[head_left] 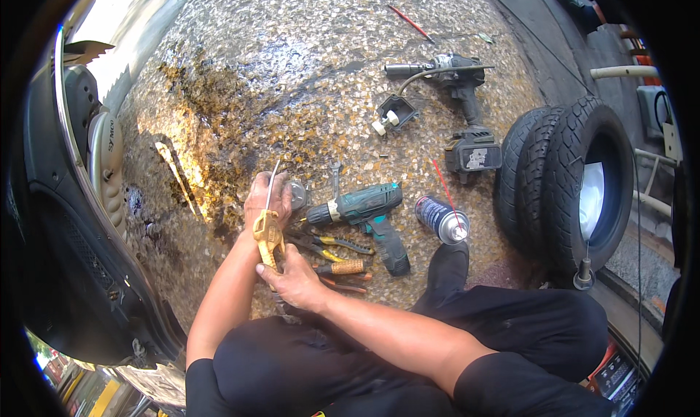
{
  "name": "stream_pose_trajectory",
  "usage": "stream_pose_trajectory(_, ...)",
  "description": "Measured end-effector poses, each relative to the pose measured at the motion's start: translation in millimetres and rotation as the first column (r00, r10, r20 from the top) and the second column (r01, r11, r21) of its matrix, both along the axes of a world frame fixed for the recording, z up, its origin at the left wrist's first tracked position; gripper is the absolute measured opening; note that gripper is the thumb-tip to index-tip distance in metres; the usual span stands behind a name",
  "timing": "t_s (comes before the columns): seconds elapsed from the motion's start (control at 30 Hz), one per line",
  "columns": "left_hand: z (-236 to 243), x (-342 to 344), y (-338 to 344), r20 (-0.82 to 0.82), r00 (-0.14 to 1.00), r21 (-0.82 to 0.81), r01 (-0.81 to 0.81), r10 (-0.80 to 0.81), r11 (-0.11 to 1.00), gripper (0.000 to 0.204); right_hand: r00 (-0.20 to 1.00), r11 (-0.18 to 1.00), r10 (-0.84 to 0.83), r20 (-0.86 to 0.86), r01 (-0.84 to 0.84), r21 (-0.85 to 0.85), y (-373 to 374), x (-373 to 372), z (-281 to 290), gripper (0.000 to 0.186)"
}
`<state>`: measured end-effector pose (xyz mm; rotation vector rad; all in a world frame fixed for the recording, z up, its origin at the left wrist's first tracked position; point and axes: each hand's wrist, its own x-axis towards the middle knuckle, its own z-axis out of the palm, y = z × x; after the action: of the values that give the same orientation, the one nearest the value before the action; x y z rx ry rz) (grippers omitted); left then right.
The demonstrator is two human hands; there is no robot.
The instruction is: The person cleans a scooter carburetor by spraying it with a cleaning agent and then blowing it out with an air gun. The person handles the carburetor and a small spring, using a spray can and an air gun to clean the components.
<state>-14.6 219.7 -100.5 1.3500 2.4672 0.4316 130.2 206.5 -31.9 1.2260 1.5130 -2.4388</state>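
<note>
My right hand (pixel 300 277) is closed round the grip of a yellow air blow gun (pixel 268 235). Its thin pale nozzle points away from me, over my left hand (pixel 265 195). The fingers of that left hand are curled down, and whatever they hold is hidden beneath them. Right beside those fingers sits a small rounded greyish part (pixel 298 195). A wrench (pixel 335 178) and a teal and black cordless drill (pixel 362 205) lie to the right. Pliers with yellow and black handles (pixel 337 243) and other hand tools are close to my right hand.
A spray can (pixel 442 219) with a red straw lies near my shoe. Farther off are a black impact wrench (pixel 467 89), a black part with a hose (pixel 397 114) and a red screwdriver (pixel 410 23). Tyres (pixel 583 136) stand right; scooter bodywork (pixel 80 220) is left. Wet, oily patches darken the floor.
</note>
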Motion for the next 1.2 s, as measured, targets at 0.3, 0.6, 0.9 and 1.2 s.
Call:
stream_pose_trajectory(0.3, 75.3, -31.1, 19.3, 0.294, 0.925, 0.059, -0.270, 0.241, 0.961, 0.017, 0.992, 0.995, 0.093, 0.089, -0.091, -0.029, 11.0, 0.5, 11.0, 0.065)
stream_pose_trajectory(0.6, 108.7, 9.2, 190.4, 0.220, 0.900, -0.237, 0.424, -0.377, 0.874, 0.032, 0.989, 0.987, 0.075, 0.124, -0.056, -0.153, 2.6, -4.1, 4.6, 0.063)
stream_pose_trajectory(0.9, 45.4, 62.2, 214.4, 0.124, 0.968, -0.236, 0.242, -0.218, 0.941, 0.037, 0.997, 0.982, -0.026, 0.076, 0.039, -0.185, -1.7, 4.1, -6.0, 0.064)
stream_pose_trajectory(1.2, 29.3, 65.2, 217.8, 0.167, 0.975, -0.114, 0.167, -0.147, 0.979, 0.020, 0.983, 0.995, 0.058, 0.172, -0.042, -0.092, 0.4, 8.5, -10.7, 0.061)
